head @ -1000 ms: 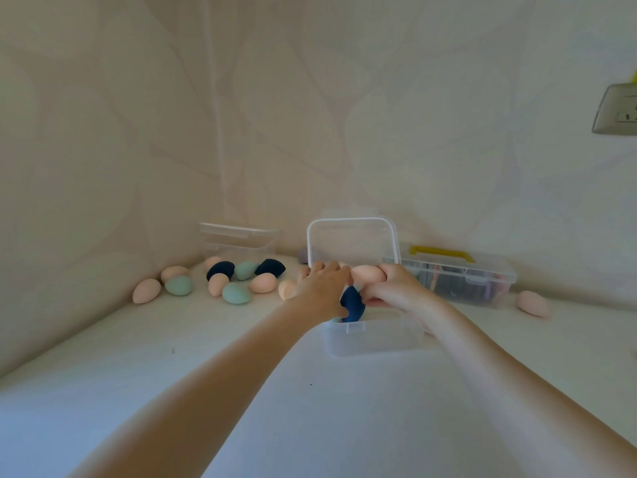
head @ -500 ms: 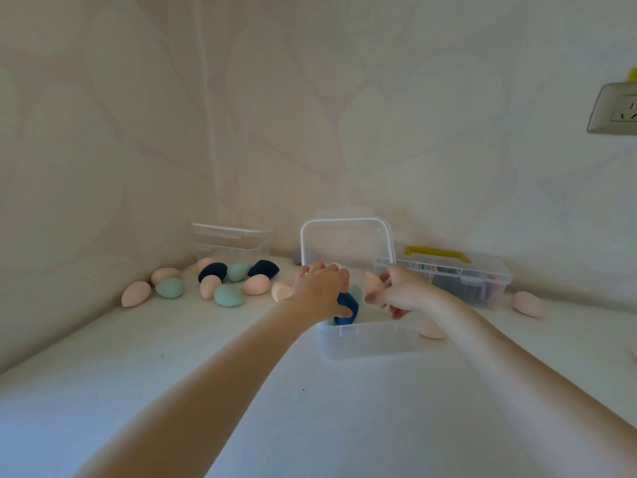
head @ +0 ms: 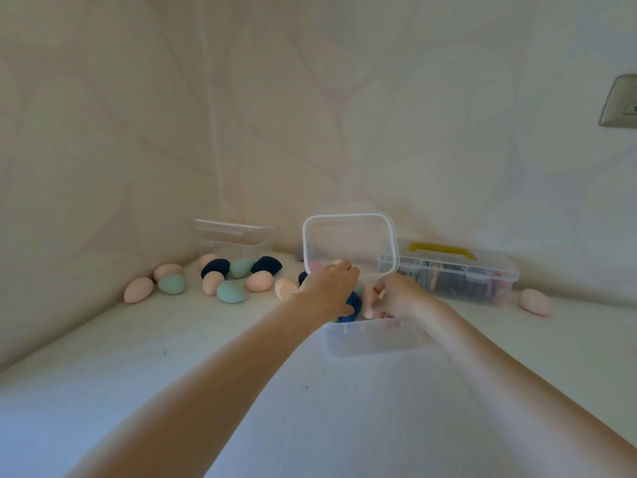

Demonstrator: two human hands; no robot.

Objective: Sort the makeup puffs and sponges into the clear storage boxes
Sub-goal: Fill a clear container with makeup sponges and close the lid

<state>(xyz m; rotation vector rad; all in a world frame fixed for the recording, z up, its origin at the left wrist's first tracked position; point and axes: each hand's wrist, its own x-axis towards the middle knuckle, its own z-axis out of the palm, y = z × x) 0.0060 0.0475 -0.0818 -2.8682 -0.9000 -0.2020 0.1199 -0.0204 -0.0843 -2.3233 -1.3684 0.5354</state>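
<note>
While both hands tuck sponges into the clear plastic lidded box point(head: 365, 336), left hand point(head: 331, 288) fingers clamp the dark blue egg-shaped sponge point(head: 352, 307), right hand point(head: 401, 296) fingers pinch a peach one point(head: 369, 300); next they probably let go and grab more.

Near tabletop point(head: 241, 391) bare; upright lid point(head: 350, 241) blocks open box point(head: 372, 338) rear; loose sponges point(head: 231, 291) crowd left corner.

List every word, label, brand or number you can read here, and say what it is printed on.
None can be read.
Wall plate: a small dark mark at the frame edge, too blurred to read.
Closed box with the yellow handle: coloured contents show through, no legible print.
Open clear box and sponges: unmarked.
</note>
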